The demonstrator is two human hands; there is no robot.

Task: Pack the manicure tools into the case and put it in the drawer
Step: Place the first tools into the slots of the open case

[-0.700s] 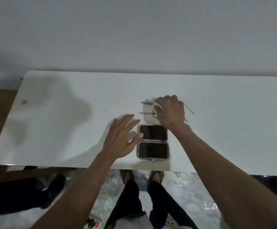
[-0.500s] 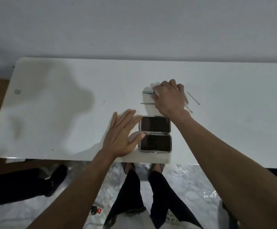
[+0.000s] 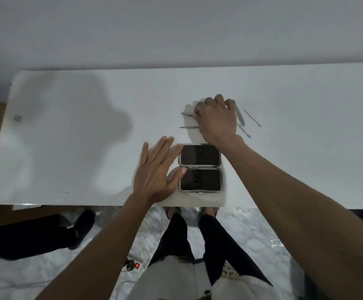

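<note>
Right hand [image 3: 216,119] grip hides the tools [image 3: 189,127]; left hand [image 3: 156,169] spread.

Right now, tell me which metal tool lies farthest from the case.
The thin rod on the far right, lying alone and slanted, clear of the right hand. The other tools sit under or beside that hand.

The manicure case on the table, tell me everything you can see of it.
The manicure case lies open and flat near the table's front edge: two rounded rectangular halves, one behind the other, with dark linings, pale metallic-looking rims and a small clasp at the front. No tools are visible inside. The left hand's thumb touches its left edge.
</note>
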